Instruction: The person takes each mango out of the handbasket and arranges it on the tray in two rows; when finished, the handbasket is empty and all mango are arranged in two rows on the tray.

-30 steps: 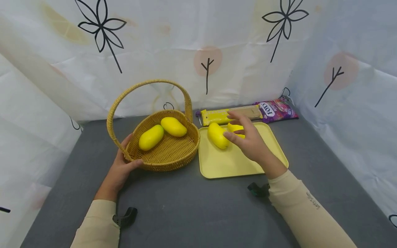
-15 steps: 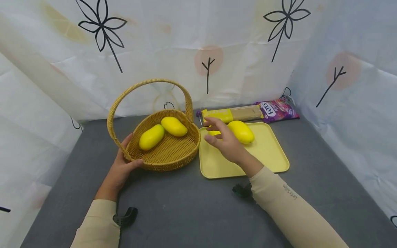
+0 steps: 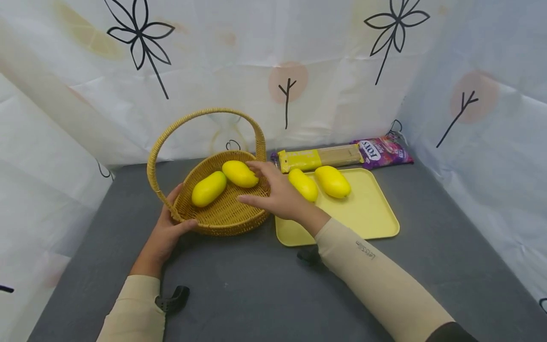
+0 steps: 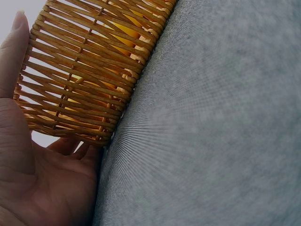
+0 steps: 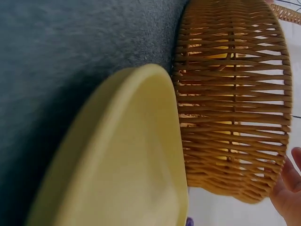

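Note:
A woven wicker basket (image 3: 232,228) with a tall handle stands on the grey table. In it lie two yellow mangoes, one green-tipped (image 3: 208,189), the other (image 3: 239,174) farther back. My left hand (image 3: 164,237) holds the basket's left side, thumb at the rim; in the left wrist view that hand (image 4: 56,183) lies against the weave (image 4: 89,70). My right hand (image 3: 279,195) hovers over the basket's right rim, fingers spread and holding nothing, fingertips near the back mango. Two more mangoes, the nearer (image 3: 303,185) and the farther (image 3: 333,181), rest on a yellow tray (image 3: 354,221).
Behind the tray lie a yellow-wrapped pack of noodle-like sticks (image 3: 320,157) and a purple FOX'S bag (image 3: 382,152). Patterned white cloth (image 3: 333,104) hangs behind the table. In the right wrist view the tray's edge (image 5: 153,70) sits close beside the basket (image 5: 230,99).
My right hand has moved left from above the tray to over the basket, uncovering both mangoes on the tray. My left hand and the basket have stayed put.

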{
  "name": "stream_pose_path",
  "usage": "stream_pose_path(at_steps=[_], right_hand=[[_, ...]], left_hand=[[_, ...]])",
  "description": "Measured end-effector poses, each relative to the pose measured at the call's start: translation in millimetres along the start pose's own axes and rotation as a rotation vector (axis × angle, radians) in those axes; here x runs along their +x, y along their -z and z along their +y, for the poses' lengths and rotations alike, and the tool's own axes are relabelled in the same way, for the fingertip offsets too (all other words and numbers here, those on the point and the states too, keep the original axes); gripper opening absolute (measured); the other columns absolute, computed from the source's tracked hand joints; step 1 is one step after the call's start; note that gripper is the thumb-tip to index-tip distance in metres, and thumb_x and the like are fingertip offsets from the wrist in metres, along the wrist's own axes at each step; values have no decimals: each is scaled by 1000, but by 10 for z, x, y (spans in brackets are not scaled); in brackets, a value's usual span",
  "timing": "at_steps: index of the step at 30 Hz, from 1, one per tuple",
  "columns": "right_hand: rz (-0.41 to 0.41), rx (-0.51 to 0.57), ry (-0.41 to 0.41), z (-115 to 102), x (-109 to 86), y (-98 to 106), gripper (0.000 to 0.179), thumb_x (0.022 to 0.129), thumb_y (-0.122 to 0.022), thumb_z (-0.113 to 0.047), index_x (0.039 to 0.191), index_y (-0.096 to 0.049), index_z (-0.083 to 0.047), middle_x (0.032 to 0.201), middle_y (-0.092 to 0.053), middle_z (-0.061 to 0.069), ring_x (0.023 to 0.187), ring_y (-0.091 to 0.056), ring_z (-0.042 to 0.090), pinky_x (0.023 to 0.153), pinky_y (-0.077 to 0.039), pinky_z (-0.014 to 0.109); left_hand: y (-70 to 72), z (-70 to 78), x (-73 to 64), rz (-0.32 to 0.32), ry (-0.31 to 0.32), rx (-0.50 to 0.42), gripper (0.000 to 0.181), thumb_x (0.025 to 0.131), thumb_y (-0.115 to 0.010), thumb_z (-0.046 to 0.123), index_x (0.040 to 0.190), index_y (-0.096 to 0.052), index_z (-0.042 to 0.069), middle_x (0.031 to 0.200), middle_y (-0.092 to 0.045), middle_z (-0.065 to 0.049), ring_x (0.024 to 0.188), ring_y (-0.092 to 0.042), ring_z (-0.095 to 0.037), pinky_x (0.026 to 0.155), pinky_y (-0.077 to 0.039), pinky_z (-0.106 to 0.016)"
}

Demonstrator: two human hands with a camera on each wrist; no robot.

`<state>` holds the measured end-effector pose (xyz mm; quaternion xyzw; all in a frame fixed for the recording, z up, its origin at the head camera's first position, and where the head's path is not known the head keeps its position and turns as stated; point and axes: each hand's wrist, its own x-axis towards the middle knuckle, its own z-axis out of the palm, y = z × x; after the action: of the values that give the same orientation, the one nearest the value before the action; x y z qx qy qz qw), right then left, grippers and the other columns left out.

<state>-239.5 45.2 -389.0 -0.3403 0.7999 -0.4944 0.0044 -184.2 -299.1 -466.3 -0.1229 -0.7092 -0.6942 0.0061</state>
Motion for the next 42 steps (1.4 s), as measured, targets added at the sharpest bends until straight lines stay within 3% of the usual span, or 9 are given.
stream_pose_path(at_steps=[4, 13, 18, 27, 31, 37, 42], right_hand=[[-20, -40, -37, 20, 145, -59, 88, 99, -78, -54, 168, -40, -14, 161, -47, 13, 140, -49, 32, 110, -45, 52], [-27, -118, -135, 52, 414, -151, 90, 97, -74, -65, 169, -40, -23, 169, -38, 0, 148, -42, 24, 116, -39, 52], [-40, -179, -149, 67, 520, -194, 90, 98, -73, -64, 170, -38, -21, 173, -34, 2, 155, -34, 23, 120, -35, 50], [-103, -220, -206, 87, 662, -260, 86, 103, -70, -59, 171, -36, -18, 173, -34, 3, 155, -34, 22, 120, -35, 49], [-147, -299, -213, 108, 718, -312, 85, 104, -70, -56, 171, -36, -17, 172, -36, 4, 155, -35, 21, 122, -33, 45], [-262, -493, -192, 131, 768, -400, 78, 107, -70, -51, 171, -38, -21, 174, -32, 8, 155, -35, 33, 123, -31, 47], [-236, -532, -150, 143, 761, -427, 62, 109, -70, -36, 166, -49, -21, 161, -44, 6, 140, -48, 31, 113, -42, 43]], left_hand=[[1, -3, 7, -6, 1, -12, 98, 103, -70, -6, 177, -15, 26, 179, -9, -10, 151, -31, -22, 110, -39, -22], [-7, -5, 14, -2, -1, -22, 97, 103, -69, -8, 177, -16, 26, 179, -10, -11, 150, -31, -23, 109, -42, -22], [3, -11, 8, -13, -1, -22, 97, 103, -69, -7, 177, -15, 26, 179, -8, -12, 150, -32, -22, 108, -43, -22], [-8, 9, -3, -4, 4, -29, 97, 103, -70, -7, 177, -16, 26, 179, -9, -12, 150, -32, -23, 108, -42, -22], [-16, 16, 3, 2, 5, -20, 97, 103, -70, -7, 177, -16, 26, 179, -8, -11, 150, -31, -24, 107, -43, -22], [-19, 13, 20, 0, -7, -28, 98, 102, -68, -11, 177, -16, 24, 179, -9, -11, 151, -31, -24, 108, -43, -22], [-10, 10, 25, 4, -4, -29, 98, 101, -67, -12, 176, -16, 24, 179, -10, -11, 152, -30, -24, 109, -42, -22]])
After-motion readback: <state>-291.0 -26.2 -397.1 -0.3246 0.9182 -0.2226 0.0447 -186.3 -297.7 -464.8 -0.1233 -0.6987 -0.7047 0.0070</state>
